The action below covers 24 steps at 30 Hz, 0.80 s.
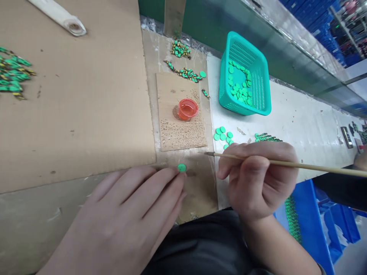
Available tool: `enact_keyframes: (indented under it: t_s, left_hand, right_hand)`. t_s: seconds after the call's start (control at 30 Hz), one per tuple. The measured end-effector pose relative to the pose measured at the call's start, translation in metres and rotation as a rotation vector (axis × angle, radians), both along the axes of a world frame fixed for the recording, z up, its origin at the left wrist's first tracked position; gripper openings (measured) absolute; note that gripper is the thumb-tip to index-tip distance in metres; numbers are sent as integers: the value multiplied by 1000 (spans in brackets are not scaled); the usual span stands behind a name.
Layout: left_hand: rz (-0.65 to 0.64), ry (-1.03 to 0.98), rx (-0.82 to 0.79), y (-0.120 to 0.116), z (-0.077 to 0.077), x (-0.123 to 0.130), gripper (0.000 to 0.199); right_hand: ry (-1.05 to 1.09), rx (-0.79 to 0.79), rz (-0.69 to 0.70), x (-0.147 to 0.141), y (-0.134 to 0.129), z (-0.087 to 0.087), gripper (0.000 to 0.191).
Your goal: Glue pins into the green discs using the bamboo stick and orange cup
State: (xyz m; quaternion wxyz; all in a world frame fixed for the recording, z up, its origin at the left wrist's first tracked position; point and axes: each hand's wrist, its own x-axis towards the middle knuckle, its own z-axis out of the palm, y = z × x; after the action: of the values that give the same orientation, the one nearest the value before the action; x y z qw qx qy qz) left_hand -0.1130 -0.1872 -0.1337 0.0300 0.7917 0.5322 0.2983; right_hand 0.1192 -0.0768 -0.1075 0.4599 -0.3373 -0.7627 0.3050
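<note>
My right hand [258, 179] pinches a thin wooden paintbrush [321, 168], its dark tip pointing left over the bench. My left hand [132, 214] has its fingers together, and its fingertips hold a small round green disc [181, 167] at the bench surface. The brush tip is apart from this disc, a short way to its upper right. Beyond both hands, a small red cup [188, 110] of liquid stands on a speckled cardboard square [169, 133]. Several loose green discs [223, 136] lie just past my right hand.
A turquoise basket [260, 93] with many green discs stands at the back. Small green, black and yellow pieces lie in piles [180, 49] behind the cup and at far left [14, 72]. A pale tube [63, 19] rests on the large cardboard sheet [94, 95]. Blue bins [311, 221] sit lower right.
</note>
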Motion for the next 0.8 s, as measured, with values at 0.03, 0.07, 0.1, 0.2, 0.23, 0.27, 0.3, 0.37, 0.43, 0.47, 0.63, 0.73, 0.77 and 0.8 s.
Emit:
enact_keyframes:
  t_s: [0.03, 0.07, 0.1, 0.2, 0.23, 0.27, 0.3, 0.37, 0.43, 0.47, 0.63, 0.73, 0.77, 0.8]
  left_hand:
    - [0, 10, 18, 4, 2, 1, 37]
    - [-1, 21, 35, 8, 5, 2, 36]
    - [-8, 27, 49, 11, 8, 2, 35]
    - [-50, 13, 63, 19, 16, 2, 29]
    - [-60, 7, 65, 21, 18, 2, 26]
    - [-67, 3, 69, 21, 20, 2, 22]
    - [-72, 0, 76, 22, 22, 1, 19]
    - [-69, -6, 95, 22, 24, 0, 14]
    - [-68, -13, 107, 23, 26, 0, 12]
    - [-68, -16, 112, 24, 26, 0, 12]
    - [-86, -69, 99, 25, 28, 0, 15]
    - [-96, -95, 60, 22, 33, -2, 18]
    - [-101, -81, 47, 20, 35, -3, 18]
    - [-107, -64, 32, 19, 37, -5, 17]
  right_hand:
    - [70, 22, -31, 2, -1, 4, 17]
    - [124, 39, -44, 4, -2, 8, 14]
    - [149, 46, -37, 8, -3, 10, 13]
    - [94, 17, 23, 23, -10, 12, 17]
    - [70, 2, 21, 27, -12, 11, 18]
    - [42, -15, 23, 30, -15, 10, 19]
    - [15, -28, 34, 31, -17, 9, 19]
    - [-36, -24, 96, 28, -19, 7, 19]
    - [-100, 15, 171, 20, -20, 5, 19]
    - [-135, 37, 190, 15, -19, 5, 19]
    - [-238, 87, 169, 3, -21, 0, 26]
    - [-240, 127, 174, 8, -27, -3, 25]
    - [-247, 140, 172, 10, -29, -4, 25]
    - [-250, 150, 161, 11, -31, -5, 26]
